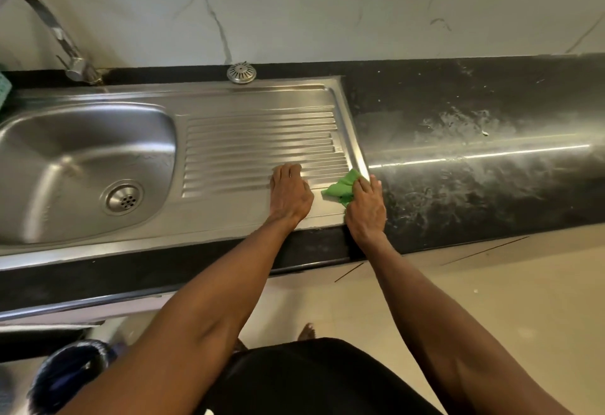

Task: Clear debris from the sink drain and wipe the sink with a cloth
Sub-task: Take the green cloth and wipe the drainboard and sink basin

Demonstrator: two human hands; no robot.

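Observation:
A stainless steel sink [82, 139] fills the left, with a round perforated drain [123, 199] at the bottom of its basin and a ribbed drainboard [258, 139] to its right. My right hand [365, 206] presses a crumpled green cloth [340, 188] onto the drainboard's front right corner. My left hand [289, 195] lies palm down on the drainboard just left of the cloth, fingers curled on the ribs and holding nothing. A domed metal strainer cap [241, 72] rests upside up on the counter behind the drainboard.
A curved chrome tap [52, 28] rises at the back left. The black counter [474, 139] to the right shows pale smears and crumbs. A marble wall stands behind. A dark round bin [72, 372] sits on the floor at lower left.

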